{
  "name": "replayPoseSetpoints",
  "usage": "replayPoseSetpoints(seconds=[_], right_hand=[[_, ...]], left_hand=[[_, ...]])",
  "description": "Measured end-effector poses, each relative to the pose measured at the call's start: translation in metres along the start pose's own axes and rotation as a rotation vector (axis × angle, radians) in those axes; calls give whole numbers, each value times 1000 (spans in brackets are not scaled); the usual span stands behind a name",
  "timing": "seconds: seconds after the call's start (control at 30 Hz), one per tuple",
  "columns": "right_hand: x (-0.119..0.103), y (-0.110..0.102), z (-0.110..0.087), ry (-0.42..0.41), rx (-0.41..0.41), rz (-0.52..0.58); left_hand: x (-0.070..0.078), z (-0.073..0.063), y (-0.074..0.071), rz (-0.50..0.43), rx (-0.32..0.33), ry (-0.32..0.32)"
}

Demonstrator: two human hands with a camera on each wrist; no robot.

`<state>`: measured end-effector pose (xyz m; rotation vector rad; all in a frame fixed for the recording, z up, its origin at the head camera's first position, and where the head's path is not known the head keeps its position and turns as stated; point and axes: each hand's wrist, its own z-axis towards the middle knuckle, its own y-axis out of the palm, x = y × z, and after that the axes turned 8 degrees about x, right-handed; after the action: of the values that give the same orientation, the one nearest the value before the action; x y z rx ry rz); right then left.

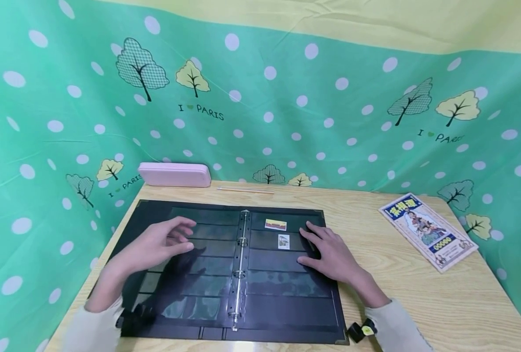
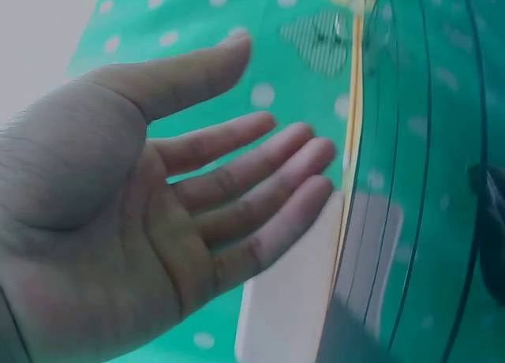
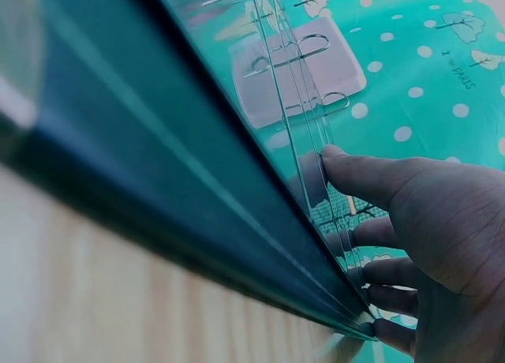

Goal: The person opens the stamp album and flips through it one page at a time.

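Note:
A black ring-binder stamp album (image 1: 288, 310) lies open on the table, with clear-strip pages on both sides of its metal rings (image 1: 241, 274). Two small stamps sit in the upper strips of the right page: a yellow and red one (image 1: 276, 224) and, below it, a pale one (image 1: 283, 241). My left hand (image 1: 156, 247) hovers over the left page with loosely bent fingers; its palm looks bare in the left wrist view. At the album's right edge, my right hand (image 1: 330, 252) rests with spread fingers, their tips touching the page in the right wrist view.
A pink pencil case (image 1: 174, 175) stands at the back left of the wooden table (image 1: 374, 230). Beside it lies a thin stick-like tool (image 1: 245, 190). To the right is a printed paper packet (image 1: 427, 231). A green dotted curtain (image 1: 286, 112) hangs behind the table.

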<state>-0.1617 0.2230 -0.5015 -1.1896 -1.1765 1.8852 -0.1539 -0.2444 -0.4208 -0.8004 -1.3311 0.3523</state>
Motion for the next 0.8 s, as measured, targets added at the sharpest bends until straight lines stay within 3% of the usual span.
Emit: replayPoseSetpoints(seconds=[0.23, 0.33, 0.47, 0.63, 0.8], right_hand=[[0, 0, 0, -7, 5, -1], [1, 0, 0, -5, 4, -6], [1, 0, 0, -3, 5, -7], [0, -1, 1, -1, 6, -7], [-1, -1, 2, 4, -4, -7]], left_hand=[[20, 8, 38, -131, 82, 84], [26, 12, 57, -236, 102, 52], [30, 15, 81, -367, 160, -37], [26, 19, 109, -465, 259, -69], [10, 23, 132, -495, 324, -61]])
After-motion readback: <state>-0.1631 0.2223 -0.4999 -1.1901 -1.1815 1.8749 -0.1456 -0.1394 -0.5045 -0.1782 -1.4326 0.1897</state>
